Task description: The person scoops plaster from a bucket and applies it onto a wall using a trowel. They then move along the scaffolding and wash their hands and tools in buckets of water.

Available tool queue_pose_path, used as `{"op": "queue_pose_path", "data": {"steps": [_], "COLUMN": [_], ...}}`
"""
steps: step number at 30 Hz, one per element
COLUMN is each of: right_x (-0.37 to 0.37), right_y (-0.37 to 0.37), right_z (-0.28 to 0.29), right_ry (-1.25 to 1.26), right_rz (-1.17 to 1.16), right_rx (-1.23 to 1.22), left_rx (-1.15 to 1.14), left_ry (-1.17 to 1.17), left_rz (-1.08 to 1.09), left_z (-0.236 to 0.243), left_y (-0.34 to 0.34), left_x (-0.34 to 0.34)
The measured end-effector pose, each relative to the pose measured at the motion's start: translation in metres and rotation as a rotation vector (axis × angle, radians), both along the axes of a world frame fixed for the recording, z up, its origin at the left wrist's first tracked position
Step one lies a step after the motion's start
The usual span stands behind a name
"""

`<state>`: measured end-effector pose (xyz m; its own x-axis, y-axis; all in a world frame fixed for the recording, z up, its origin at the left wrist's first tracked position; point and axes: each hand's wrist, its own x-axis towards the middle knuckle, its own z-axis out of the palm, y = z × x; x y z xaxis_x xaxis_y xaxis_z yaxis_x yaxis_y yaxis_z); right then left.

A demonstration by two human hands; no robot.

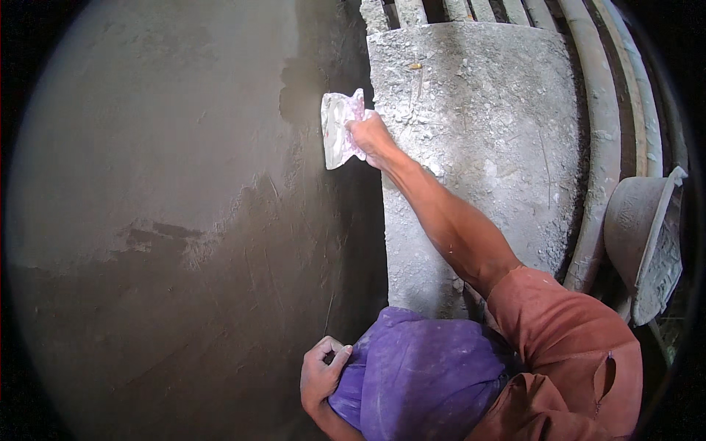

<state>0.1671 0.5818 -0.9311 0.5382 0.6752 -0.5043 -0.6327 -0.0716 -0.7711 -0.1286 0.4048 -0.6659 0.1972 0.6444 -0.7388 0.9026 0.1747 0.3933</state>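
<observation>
At the right edge of the grey plastered wall [184,147], my right hand [370,137] grips a flat white piece with crumpled pinkish edges [338,131], which looks like a plaster-smeared cloth or sheet. One face of it lies against or close to the plaster; whether they touch, I cannot tell. My right arm stretches out across the board. Lower down, my left hand [322,371] is curled, its thumb and forefinger beside the purple cloth [426,375] over my body or knee. Anything inside those fingers is hidden.
A wide board [478,95] crusted with dried mortar runs alongside the wall, with a dark gap between. Long poles [596,147] lie right of it, and slats [482,10] show at its far end. A mortar-coated basin [640,228] sits tilted at the right.
</observation>
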Motion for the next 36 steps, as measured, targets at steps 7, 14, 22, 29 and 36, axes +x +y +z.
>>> {"op": "queue_pose_path", "data": {"steps": [7, 14, 22, 29, 36], "right_x": [-0.02, -0.063, 0.005, 0.017, 0.019], "right_y": [-0.004, -0.037, -0.023, 0.017, 0.036], "right_z": [0.049, 0.121, 0.045, -0.025, -0.038], "right_ry": [-0.169, -0.523, 0.123, -0.022, 0.039], "right_rz": [0.071, 0.03, -0.14, -0.024, 0.012], "right_rx": [-0.084, 0.004, -0.013, -0.163, -0.131], "left_rx": [0.017, -0.004, 0.047, 0.034, 0.034], "left_ry": [0.023, 0.019, -0.031, -0.017, -0.029], "left_rz": [-0.038, -0.04, -0.029, -0.016, -0.035], "left_z": [0.004, 0.0, -0.001, -0.002, -0.004], "left_y": [0.0, 0.003, 0.004, 0.005, 0.009], "left_x": [0.005, 0.007, -0.009, -0.014, -0.016]}}
